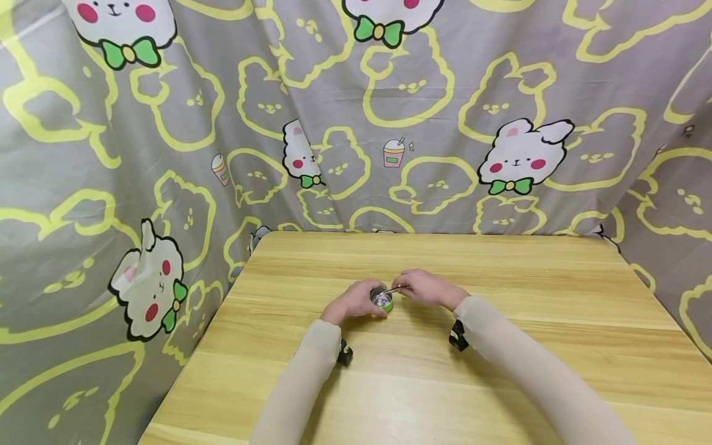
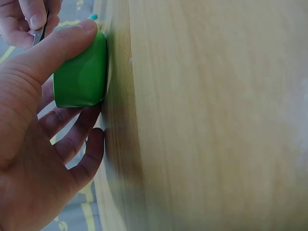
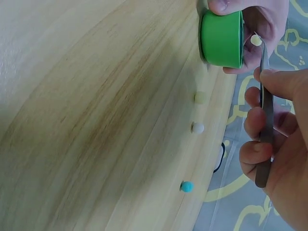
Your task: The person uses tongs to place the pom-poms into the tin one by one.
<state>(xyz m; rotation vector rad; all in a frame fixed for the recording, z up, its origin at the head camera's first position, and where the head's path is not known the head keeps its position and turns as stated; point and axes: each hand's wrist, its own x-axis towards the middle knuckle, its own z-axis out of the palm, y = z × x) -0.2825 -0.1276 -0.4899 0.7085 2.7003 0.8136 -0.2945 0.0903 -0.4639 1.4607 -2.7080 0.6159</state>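
A hand could pass low over the near part of the table [image 1: 400,395], between the two sleeves [image 1: 297,383]. The left hand [image 1: 356,300] blocks the green tin [image 3: 222,41] from the left; the right hand [image 1: 427,288] with tweezers [image 3: 267,125] blocks from the right, and near the tin a yellow ball [image 3: 199,97], white ball [image 3: 198,128] and blue ball [image 3: 187,186] stand in the way along the table.

Beads [image 3: 198,128] right of container [image 3: 220,39], on table [image 3: 110,115]
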